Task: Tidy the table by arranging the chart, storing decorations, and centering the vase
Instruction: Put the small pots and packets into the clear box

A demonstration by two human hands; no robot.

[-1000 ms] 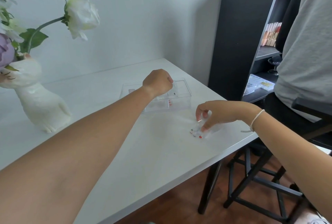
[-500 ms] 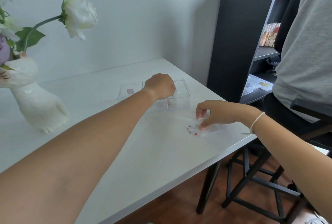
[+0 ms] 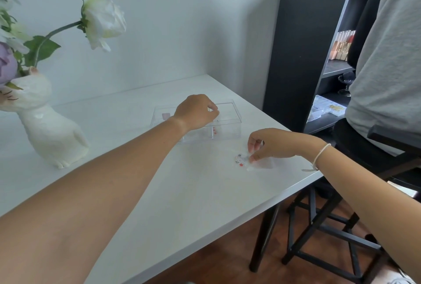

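Left arm extended forward; left hand [image 3: 197, 111] hovers over the clear box [image 3: 227, 124], fingers curled into a loose fist; whether it holds anything cannot be told. Right hand [image 3: 271, 144], wrist bent, fingertips pointing down, pinches a clear packet [image 3: 255, 164] against the table [image 3: 182, 192]. Small decorations [image 3: 239, 160] lie just left of its fingertips. Cat-shaped vase [image 3: 50, 128] well to the left of the left arm.

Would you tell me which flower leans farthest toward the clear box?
The white rose: its long stem arcs right from the vase, while the purple bloom stays at the rim.
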